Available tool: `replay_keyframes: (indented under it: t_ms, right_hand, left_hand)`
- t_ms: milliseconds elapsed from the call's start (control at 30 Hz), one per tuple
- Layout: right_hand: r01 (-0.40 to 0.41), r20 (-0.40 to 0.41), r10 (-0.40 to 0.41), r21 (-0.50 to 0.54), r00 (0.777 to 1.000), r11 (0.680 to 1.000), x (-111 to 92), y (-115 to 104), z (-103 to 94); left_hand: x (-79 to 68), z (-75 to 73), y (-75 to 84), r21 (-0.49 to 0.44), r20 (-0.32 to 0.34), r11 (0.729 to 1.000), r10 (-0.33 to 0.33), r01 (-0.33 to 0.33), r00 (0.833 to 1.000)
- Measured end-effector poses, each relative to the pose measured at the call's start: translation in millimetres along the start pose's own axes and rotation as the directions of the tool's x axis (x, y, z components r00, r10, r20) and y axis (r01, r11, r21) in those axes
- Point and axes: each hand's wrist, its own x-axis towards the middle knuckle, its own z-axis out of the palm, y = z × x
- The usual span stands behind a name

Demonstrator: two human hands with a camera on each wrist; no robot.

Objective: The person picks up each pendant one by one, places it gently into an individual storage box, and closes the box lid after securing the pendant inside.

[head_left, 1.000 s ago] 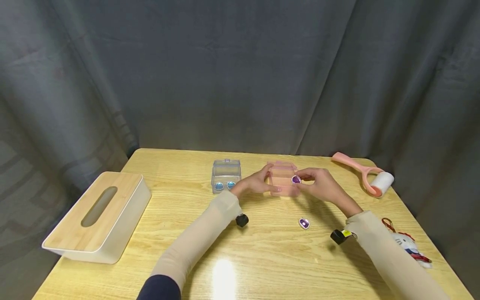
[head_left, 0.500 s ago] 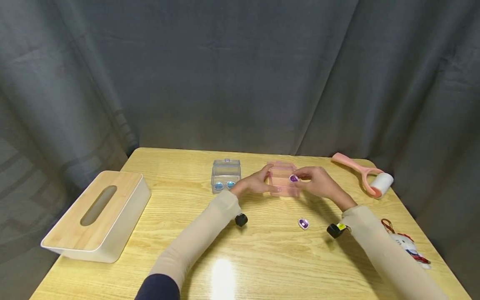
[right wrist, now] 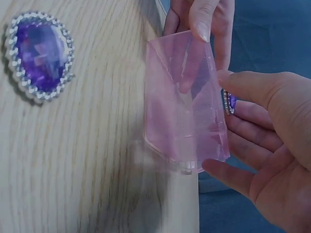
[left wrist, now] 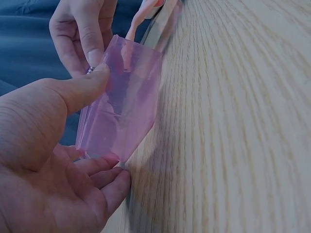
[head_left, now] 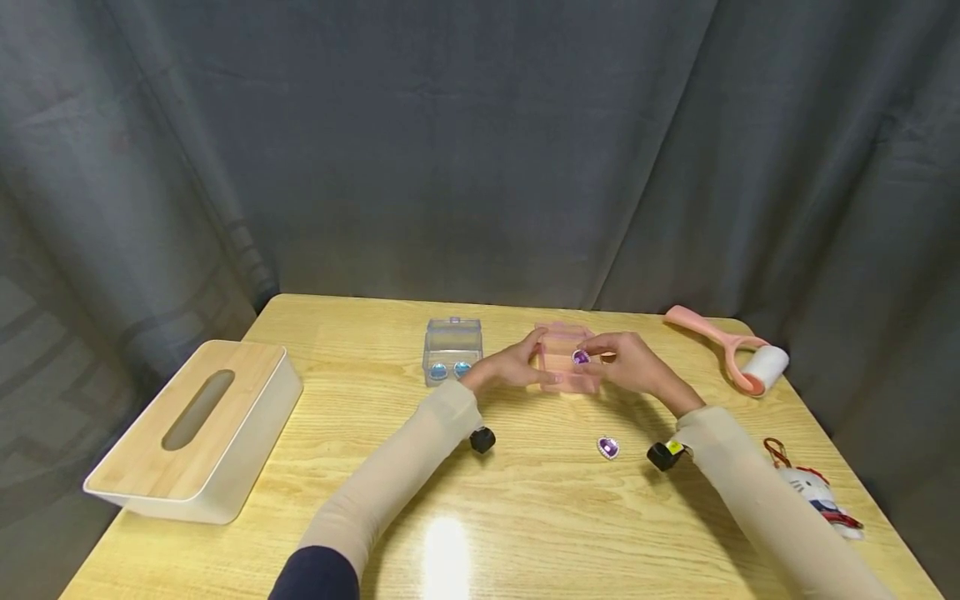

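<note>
A translucent pink plastic box (head_left: 576, 383) stands on the table with its lid raised. My left hand (head_left: 510, 365) grips its left side, thumb along the near rim, as the left wrist view shows on the pink wall (left wrist: 129, 102). Over the box's right part, my right hand (head_left: 636, 363) pinches an oval purple gem (head_left: 581, 357) with a beaded silver border. In the right wrist view that gem (right wrist: 232, 102) is partly hidden behind the thumb. A second purple gem (head_left: 608, 447) lies on the table nearer the front, and shows large in the right wrist view.
Left of the pink box, a clear bluish box (head_left: 453, 340) with its lid up holds two blue gems (head_left: 438, 372). A tissue box (head_left: 258, 433) with a wooden top stands far left. A pink-handled lint roller (head_left: 720, 337) and a small plush toy (head_left: 813, 487) lie at right.
My right hand has moved a little left with the purple gem, from the pink box's right edge to over its interior. My left hand stays on the box.
</note>
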Motion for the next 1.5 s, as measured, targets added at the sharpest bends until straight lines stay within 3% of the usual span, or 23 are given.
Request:
replay_keyframes:
  t_ms: [333, 567, 833, 1067, 1500]
  right_hand:
    - [0.012, 0.047, -0.011, -0.021, 0.999, 1.0, 9.0, 1.0, 3.2]
    - [0.012, 0.074, -0.013, 0.012, 0.997, 1.0, 16.5, 1.4, 6.2]
    - [-0.016, 0.137, 0.007, 0.059, 0.991, 0.998, 21.7, 3.3, 18.0]
    - [0.055, 0.16, -0.07, 0.096, 0.985, 0.994, 27.8, 6.0, 23.0]
    - [0.08, 0.182, -0.084, 0.029, 0.98, 0.996, 39.4, 2.4, 30.0]
  left_hand:
    - [2.5, 0.2, -1.2, -0.006, 0.012, 0.999, 0.05, -0.049, 0.999]
    - [0.4, -1.5, 1.6, 0.054, -0.019, 0.998, -0.034, 0.035, 0.999]
    - [-1.9, 0.0, -2.0, 0.088, -0.022, 0.994, -0.066, 0.067, 0.998]
    - [1.2, 3.4, -1.4, 0.093, -0.038, 0.994, -0.059, 0.063, 0.997]
    - [1.0, 3.6, -2.0, 0.054, -0.031, 0.996, -0.069, 0.07, 0.997]
